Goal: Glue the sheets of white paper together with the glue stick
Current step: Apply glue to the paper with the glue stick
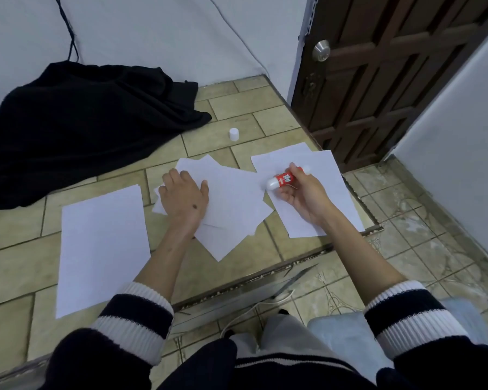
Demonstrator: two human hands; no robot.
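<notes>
A fanned pile of white sheets (234,204) lies in the middle of a tiled ledge. My left hand (185,198) rests flat on the pile's left part, fingers spread. My right hand (303,197) grips a red and white glue stick (285,179), held sideways just above the pile's right edge. Under that hand lies another white sheet (321,170). A single sheet (102,246) lies apart on the left. The glue stick's white cap (234,134) stands farther back on the tiles.
A black cloth (90,122) is heaped at the back left against the wall. A dark wooden door (378,80) stands at the back right. The ledge's front edge (265,277) drops to a lower tiled floor, where a white cord lies.
</notes>
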